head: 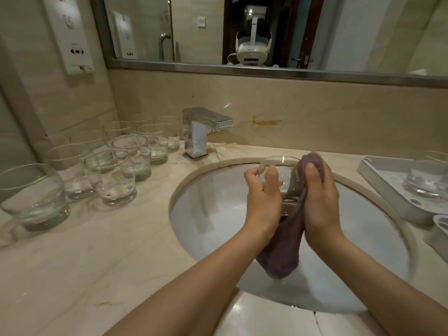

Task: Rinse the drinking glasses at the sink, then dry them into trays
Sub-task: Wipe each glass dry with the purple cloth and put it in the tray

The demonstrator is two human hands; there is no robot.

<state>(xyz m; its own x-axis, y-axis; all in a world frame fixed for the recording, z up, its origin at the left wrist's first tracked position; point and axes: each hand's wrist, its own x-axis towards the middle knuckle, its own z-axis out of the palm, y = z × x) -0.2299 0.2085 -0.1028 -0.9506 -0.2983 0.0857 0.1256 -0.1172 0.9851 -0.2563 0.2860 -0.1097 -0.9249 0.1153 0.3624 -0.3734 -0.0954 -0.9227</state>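
Over the white sink [208, 214] I hold a clear drinking glass [284, 175] upright. My left hand [263, 200] grips its left side, thumb over the rim. My right hand [320, 197] presses a purple cloth [283, 253] against the glass's right side; the cloth hangs down below both hands. Several more clear glasses [110, 178] stand on the counter to the left of the sink. One glass [425, 181] sits in a white tray [378, 175] on the right.
A chrome faucet [201, 132] stands behind the sink at the left, with no water running. A second white tray [438, 234] shows at the right edge. A mirror and a wall-mounted dispenser [70, 35] are above the marble counter [97, 251].
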